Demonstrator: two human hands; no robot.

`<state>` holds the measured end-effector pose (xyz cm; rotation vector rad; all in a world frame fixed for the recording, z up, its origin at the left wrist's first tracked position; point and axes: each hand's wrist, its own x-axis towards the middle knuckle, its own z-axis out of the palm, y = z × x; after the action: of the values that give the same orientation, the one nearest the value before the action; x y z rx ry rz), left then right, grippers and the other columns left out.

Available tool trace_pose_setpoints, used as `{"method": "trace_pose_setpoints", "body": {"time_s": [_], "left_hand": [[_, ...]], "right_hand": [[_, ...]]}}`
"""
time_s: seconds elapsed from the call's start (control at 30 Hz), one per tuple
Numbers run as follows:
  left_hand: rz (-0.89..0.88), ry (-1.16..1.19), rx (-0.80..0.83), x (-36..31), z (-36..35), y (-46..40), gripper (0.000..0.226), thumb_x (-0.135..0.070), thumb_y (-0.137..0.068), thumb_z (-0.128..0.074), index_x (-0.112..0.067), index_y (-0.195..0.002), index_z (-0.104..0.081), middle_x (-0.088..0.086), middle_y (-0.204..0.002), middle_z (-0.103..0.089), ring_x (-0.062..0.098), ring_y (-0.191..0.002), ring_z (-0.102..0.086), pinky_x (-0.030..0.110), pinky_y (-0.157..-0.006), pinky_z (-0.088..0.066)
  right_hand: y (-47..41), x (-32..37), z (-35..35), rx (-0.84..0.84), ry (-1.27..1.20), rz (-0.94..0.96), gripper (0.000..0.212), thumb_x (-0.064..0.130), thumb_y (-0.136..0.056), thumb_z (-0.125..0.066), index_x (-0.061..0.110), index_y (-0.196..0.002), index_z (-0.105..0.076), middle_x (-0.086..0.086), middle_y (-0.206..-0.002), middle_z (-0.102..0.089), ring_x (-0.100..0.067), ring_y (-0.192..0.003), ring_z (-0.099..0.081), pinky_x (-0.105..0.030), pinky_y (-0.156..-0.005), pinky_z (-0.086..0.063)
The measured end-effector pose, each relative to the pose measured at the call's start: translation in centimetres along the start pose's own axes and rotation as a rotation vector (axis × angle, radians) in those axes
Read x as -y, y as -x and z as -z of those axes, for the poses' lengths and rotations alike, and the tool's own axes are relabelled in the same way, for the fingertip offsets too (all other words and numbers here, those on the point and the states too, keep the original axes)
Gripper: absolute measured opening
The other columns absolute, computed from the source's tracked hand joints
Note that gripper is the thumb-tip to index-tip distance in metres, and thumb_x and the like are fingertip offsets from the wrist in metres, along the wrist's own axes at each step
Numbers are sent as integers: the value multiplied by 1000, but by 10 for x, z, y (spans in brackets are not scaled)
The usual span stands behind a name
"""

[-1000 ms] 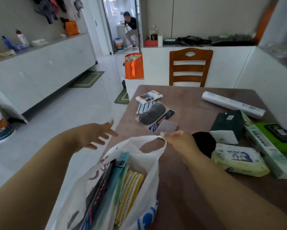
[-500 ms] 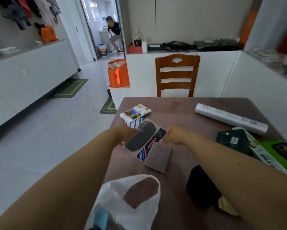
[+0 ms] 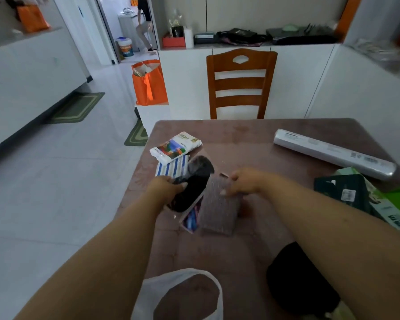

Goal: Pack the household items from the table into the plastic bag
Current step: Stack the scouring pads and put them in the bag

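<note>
- Head view: left hand grips dark insole pack, tilted above table
- right hand pinches grey scouring pad
- plastic bag handle near edge, well apart

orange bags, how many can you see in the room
2: one orange fabric tote bag stands on a low white ledge left of the wooden chair; another orange bag sits on the counter at top left. More may be out of view.

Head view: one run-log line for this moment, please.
left hand grips dark carded pack | right hand pinches grey scouring pad | plastic bag nearer, unheld
</note>
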<state>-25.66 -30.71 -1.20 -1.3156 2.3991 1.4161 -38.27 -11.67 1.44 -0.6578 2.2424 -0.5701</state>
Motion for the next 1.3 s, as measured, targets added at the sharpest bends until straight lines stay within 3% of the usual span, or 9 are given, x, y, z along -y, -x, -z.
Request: {"method": "trace_pose_setpoints", "body": {"time_s": [0.13,0.27,0.4,0.6,0.73,0.87,0.97,1.17,1.3], "left_hand": [[-41,672,364,-9,6,23,21,-23,-95,-58,-6,-104,-66,14,-105,-74,27,-89,-70,41,-86,-57],[-45,761,461,-12,-9,40,26,-35,-98,-48,-17,-99,-67,12,-102,-71,33,-96,-65,54,-97,-49],[-99,641,508,-12,-17,39,42,-34,-75,-75,-7,-105,-65,10,-92,-74,28,-89,-70,41,-82,-58],[-6,547,96,-21,-21,14,35,-36,-92,-55,-5,-108,-62,17,-99,-70,32,-93,-66,35,-81,-54],[105,-21,-395,-7,-13,-32,81,-61,-81,-48,-7,-142,-41,19,-142,-49,35,-128,-46,46,-109,-38],[217,-87,-397,-5,-17,-55,100,-59,-79,-62,-3,-151,-20,20,-153,-33,37,-139,-33,46,-114,-28],[228,-134,-363,-4,-21,-65,109,-64,-64,-70,-6,-147,-31,17,-146,-44,36,-131,-45,47,-109,-38],[231,397,-131,-23,-28,-48,71,-31,-79,-77,0,-135,-46,14,-132,-57,30,-113,-59,39,-93,-50],[201,744,114,-39,-24,-1,18,-33,-93,-59,-16,-95,-56,3,-69,-55,15,-56,-45,27,-53,-40]], "right_hand": [[8,-14,17,2,-803,-1,31,22,-75,-76,13,-101,-61,-13,-119,-62,-29,-112,-57,-47,-100,-43],[16,-8,-1,13,-1100,50,27,12,-82,-70,10,-104,-54,-17,-121,-61,-30,-105,-59,-50,-94,-48],[14,11,-8,-286,-1010,25,88,24,-52,-91,13,-126,-43,-13,-121,-59,-29,-98,-63,-49,-90,-52],[3,11,-18,-74,-1107,-179,16,17,-87,-66,4,-95,-60,-14,-88,-66,-27,-76,-62,-37,-73,-50],[-6,3,-7,-146,-1109,-243,13,12,-89,-62,4,-81,-56,-13,-79,-62,-27,-70,-59,-38,-71,-49],[-15,-9,2,-167,-1031,-288,14,6,-89,-61,2,-79,-52,-16,-84,-59,-30,-90,-57,-43,-89,-45],[-21,-16,0,-169,-995,-298,19,7,-90,-61,3,-74,-51,-16,-85,-59,-32,-95,-57,-43,-94,-45],[-22,-22,-3,-180,-1003,-305,16,10,-89,-63,2,-79,-54,-19,-96,-64,-33,-104,-59,-46,-99,-45],[-2,-20,5,-255,-1010,-316,18,18,-94,-56,2,-86,-54,-23,-128,-58,-33,-112,-57,-43,-97,-44]]}}
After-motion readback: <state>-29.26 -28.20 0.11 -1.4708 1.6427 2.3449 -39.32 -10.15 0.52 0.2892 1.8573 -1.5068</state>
